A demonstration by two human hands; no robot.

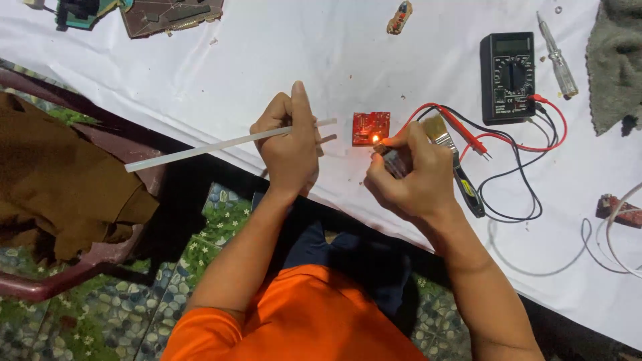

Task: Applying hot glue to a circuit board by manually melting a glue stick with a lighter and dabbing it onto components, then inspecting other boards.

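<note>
Stick (221, 143): long, thin, white, lying slanted, one end over the table.
Lighter (393, 159): small, maybe see-through, tiny flame lit beside the little red board (370, 128).

circuit board (371, 128) between hands, multimeter (508, 77) right (probably touching leads)

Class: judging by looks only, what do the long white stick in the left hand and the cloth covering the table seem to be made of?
Long white stick: probably plastic or glue, since it is milky, slightly see-through, smooth and straight. Table cloth: seems to be a thin white sheet, fabric or plastic, matt, with soft creases; the picture cannot settle which.
</note>
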